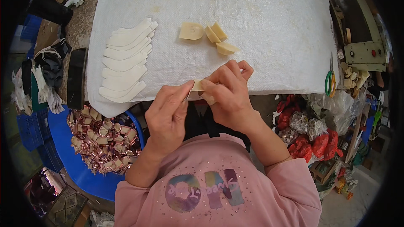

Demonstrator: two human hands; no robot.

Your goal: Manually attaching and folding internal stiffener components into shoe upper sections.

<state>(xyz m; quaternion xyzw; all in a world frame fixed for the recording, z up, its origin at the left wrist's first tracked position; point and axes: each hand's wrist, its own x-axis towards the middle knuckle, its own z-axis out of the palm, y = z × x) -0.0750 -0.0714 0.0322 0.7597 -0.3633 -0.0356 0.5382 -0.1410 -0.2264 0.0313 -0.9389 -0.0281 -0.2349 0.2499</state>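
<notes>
Beige piece (197, 85) is held up between two hands, over the near edge of the surface (90, 21). The left hand (168, 112) has its thumb and forefinger pinched closed at the left end of it; a thin edge (188, 95) shows below these fingers, but I cannot tell what it is. The right hand (230, 94) grips the piece from the other side with curled fingers, and hides much of it. Probably this two-sided hold keeps it steady. Farther out, beige blocks (191, 31) lie on the white cover (269, 37), ahead of the right hand, perhaps for easy reach. To their left, white curved pieces (125, 65) overlap in a column, maybe so that each one lifts easily. A dark phone (77, 79) lies beside them. Lower, a blue tub (75, 172) with shiny pink-and-beige parts (103, 138) stands close to the left forearm (145, 166) and could limit the elbow. Scissors (330, 84) are well apart at the right edge; red bags (320, 146) crowd the space beyond the right forearm (267, 138).
</notes>
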